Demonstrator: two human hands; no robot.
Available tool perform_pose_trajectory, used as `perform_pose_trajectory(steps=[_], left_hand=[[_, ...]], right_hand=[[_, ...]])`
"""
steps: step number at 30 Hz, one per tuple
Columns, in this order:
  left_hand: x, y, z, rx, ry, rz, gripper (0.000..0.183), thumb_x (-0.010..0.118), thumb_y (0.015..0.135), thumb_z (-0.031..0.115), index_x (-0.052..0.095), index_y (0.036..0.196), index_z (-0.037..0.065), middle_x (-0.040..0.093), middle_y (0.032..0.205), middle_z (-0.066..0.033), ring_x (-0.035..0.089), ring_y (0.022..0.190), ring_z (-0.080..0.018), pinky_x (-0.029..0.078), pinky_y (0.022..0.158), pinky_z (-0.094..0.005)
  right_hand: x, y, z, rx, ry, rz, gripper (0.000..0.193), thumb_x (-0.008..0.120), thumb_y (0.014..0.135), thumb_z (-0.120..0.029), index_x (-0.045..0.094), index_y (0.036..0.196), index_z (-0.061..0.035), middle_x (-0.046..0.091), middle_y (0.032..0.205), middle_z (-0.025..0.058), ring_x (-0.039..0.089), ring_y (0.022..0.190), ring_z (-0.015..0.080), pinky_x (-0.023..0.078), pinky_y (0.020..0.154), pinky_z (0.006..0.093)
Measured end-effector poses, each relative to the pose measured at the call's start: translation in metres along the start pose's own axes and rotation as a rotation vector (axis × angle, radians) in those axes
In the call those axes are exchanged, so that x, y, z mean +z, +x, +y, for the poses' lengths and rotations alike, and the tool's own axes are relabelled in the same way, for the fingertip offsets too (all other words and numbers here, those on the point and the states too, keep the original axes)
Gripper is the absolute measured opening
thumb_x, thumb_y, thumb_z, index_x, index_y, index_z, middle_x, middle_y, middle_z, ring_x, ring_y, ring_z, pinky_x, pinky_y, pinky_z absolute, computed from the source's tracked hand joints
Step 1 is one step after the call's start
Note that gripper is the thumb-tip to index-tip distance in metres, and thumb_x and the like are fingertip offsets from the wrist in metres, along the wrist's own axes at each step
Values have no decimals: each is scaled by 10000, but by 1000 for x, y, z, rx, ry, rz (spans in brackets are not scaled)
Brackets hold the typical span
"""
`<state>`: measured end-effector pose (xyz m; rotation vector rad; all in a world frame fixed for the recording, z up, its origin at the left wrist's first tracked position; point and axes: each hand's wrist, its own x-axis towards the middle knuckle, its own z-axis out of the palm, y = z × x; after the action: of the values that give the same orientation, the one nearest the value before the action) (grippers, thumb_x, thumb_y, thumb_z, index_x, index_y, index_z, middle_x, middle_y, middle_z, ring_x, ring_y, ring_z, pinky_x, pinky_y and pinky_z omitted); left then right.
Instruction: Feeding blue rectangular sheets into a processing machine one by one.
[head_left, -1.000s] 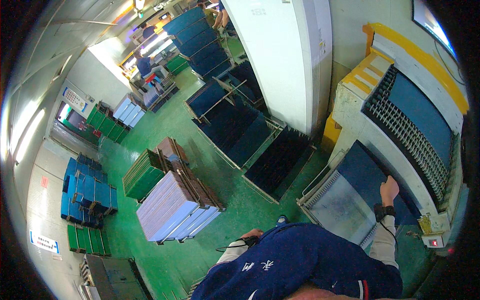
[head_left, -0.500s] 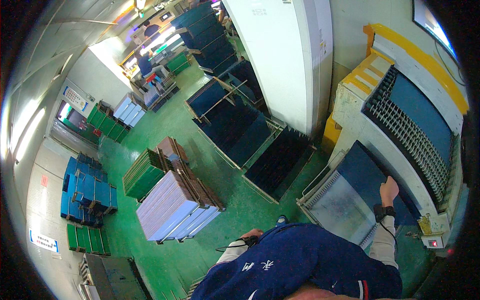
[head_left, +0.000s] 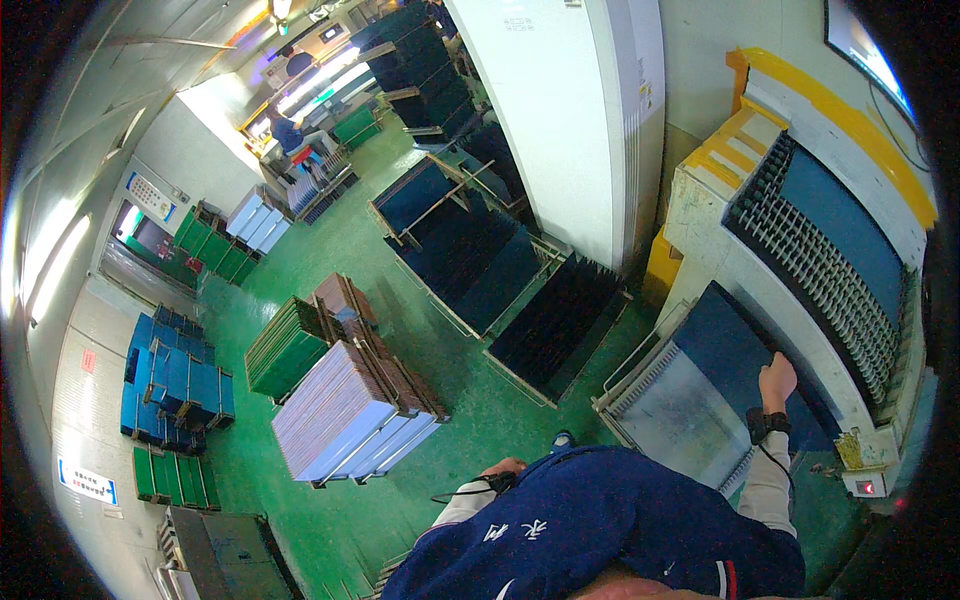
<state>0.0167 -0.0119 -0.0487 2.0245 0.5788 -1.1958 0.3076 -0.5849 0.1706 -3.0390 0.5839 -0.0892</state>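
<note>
My right hand [head_left: 778, 383] is closed on the upper edge of a dark blue panel [head_left: 725, 345], with a black band round the wrist. That panel stands in a wire rack [head_left: 625, 400] with coiled slot rails, at the foot of a white machine. A pale, translucent-looking surface [head_left: 675, 400] fills the near part of the same rack. My left hand [head_left: 506, 468] hangs low beside my body, also with a black wrist band. Its fingers are too small and partly hidden to read, and no object shows in it.
The white machine [head_left: 800, 290] with a roller bed [head_left: 820, 270] rises at right. Racks of dark panels [head_left: 555, 325] stand ahead, beside a tall white cabinet [head_left: 570, 120]. Racks of lilac [head_left: 350, 415], green [head_left: 290, 345] and blue panels [head_left: 185, 375] stand leftward. A seated person [head_left: 288, 132] is far back.
The tall stack of dark racks at the back has shifted a little to the right. The seated person there has changed posture slightly. My hands and the dark blue panel look almost unmoved.
</note>
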Motion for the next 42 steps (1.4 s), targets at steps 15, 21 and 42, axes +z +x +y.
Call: perform_pose_trajectory(steps=[15,21,42], left_hand=[[1,-2,-8,-11,-123,-24,368,655,761,370,696,1052,149,677,1020,-71,624,960,-232,458,855,-409],[4,-6,-5,-44,-113,33,364,671,767,354,700,1033,108,682,989,-82,626,933,-226,464,835,-401],[0,-12,-7,76,-310,8,339,679,762,298,699,987,45,678,913,-71,612,840,-198,475,765,-379]], right_hand=[[-18,-9,-14,-33,15,8,341,684,758,-144,609,1069,-24,656,1008,179,626,962,341,498,805,435],[-19,-9,-15,-12,16,-7,329,678,758,-140,614,1060,-28,660,991,175,628,952,344,497,800,438],[-15,-8,-15,-18,-4,-8,361,679,763,-145,608,1100,-34,659,1012,169,629,960,336,498,815,432]])
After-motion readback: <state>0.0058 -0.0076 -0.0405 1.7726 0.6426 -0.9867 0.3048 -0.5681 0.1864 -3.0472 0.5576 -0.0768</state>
